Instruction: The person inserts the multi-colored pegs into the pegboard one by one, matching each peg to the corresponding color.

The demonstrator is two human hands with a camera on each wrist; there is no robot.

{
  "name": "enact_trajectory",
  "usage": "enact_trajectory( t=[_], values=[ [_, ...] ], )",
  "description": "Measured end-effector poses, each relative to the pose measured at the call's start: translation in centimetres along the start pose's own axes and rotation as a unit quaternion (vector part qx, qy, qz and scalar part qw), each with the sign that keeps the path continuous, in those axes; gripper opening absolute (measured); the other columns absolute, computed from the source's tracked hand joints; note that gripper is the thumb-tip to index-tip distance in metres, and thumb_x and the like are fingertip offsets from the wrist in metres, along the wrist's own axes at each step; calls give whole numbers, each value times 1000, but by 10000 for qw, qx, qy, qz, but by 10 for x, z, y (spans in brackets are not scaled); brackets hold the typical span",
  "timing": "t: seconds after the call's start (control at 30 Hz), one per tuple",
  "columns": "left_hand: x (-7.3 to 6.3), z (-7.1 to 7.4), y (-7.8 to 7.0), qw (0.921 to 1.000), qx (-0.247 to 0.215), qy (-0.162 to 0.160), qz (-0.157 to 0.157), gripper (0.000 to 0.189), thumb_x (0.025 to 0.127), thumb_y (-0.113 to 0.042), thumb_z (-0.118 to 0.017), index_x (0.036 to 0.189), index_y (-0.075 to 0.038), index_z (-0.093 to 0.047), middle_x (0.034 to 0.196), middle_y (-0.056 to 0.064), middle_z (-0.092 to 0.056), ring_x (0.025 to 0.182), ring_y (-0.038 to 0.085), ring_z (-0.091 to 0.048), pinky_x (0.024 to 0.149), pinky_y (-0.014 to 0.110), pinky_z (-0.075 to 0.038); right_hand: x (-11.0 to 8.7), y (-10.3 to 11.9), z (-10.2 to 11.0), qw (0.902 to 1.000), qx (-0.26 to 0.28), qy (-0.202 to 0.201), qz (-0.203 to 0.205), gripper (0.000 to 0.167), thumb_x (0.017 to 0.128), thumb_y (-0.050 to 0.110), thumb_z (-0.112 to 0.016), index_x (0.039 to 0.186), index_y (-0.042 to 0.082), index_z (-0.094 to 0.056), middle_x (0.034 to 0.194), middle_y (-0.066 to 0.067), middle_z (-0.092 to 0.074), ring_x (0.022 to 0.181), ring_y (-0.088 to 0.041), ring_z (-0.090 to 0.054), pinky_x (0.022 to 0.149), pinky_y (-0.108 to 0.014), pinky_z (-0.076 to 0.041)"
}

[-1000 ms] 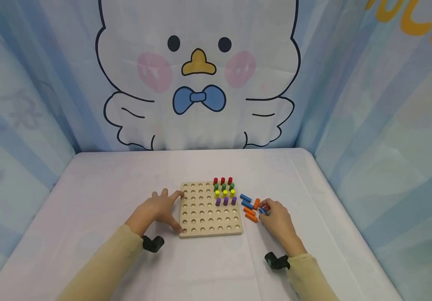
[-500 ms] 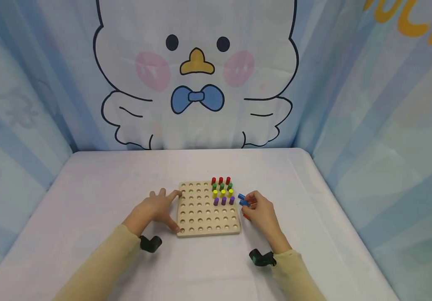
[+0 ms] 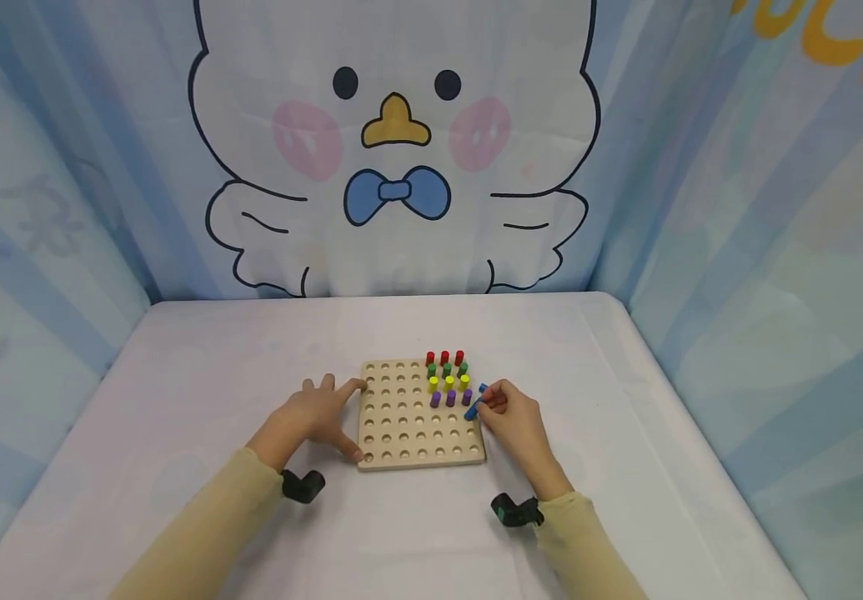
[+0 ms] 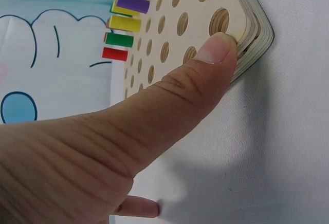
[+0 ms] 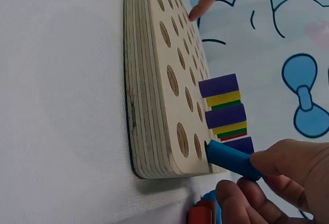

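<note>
A wooden pegboard [image 3: 401, 421] with rows of round holes lies on the table. My left hand [image 3: 314, 414] rests at its left side, fingers spread and fairly straight. The left thumb [image 4: 180, 88] presses the board's corner beside a hole. With thumb and fingertips, my right hand [image 3: 515, 419] pinches a blue peg [image 5: 231, 160]. That peg is tilted, its lower end at a hole near the board's right edge, just in front of the purple pegs [image 3: 450, 399]. Whether the tip is inside the hole I cannot tell.
Red [image 3: 444, 357], green [image 3: 447, 370] and yellow pegs [image 3: 449, 383] stand in rows behind the purple ones. Loose orange [image 5: 200, 213] and blue pegs lie right of the board, mostly hidden by my right hand. A printed curtain [image 3: 393, 250] hangs behind the table.
My right hand has carried the blue peg leftward from the loose pegs to the board's right edge, tilting it toward a hole. The left hand has stayed on the board.
</note>
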State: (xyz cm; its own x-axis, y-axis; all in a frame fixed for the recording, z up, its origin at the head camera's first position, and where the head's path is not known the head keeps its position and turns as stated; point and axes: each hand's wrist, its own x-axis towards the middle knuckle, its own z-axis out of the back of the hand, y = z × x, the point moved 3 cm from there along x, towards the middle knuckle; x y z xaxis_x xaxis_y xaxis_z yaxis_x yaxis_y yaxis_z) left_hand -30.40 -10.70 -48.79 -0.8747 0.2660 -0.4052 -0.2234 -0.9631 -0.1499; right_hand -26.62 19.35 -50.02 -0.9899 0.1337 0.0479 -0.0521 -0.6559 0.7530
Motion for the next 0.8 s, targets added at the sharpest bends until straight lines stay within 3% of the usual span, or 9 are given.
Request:
enact_trajectory(
  t=[0.4, 0.8],
  values=[
    [-2, 2, -1, 10000, -82, -3, -42, 118, 60, -64, -94, 156, -30, -36, 142, 24, -47, 117, 43, -50, 92, 57, -53, -1, 1, -1, 9993, -109, -121, 333, 11, 90, 9, -78, 94, 10, -68, 93, -4, -73, 84, -17, -68, 76, -33, -57],
    [-3, 2, -1, 10000, -17, -16, -46, 118, 60, -65, -94, 157, -29, -36, 141, 23, -47, 116, 42, -50, 91, 56, -53, -3, 8, -1, 9992, -311, -27, 239, 7, 95, 19, -74, 96, 12, -72, 101, -6, -74, 92, -20, -70, 81, -38, -58]
  ],
)
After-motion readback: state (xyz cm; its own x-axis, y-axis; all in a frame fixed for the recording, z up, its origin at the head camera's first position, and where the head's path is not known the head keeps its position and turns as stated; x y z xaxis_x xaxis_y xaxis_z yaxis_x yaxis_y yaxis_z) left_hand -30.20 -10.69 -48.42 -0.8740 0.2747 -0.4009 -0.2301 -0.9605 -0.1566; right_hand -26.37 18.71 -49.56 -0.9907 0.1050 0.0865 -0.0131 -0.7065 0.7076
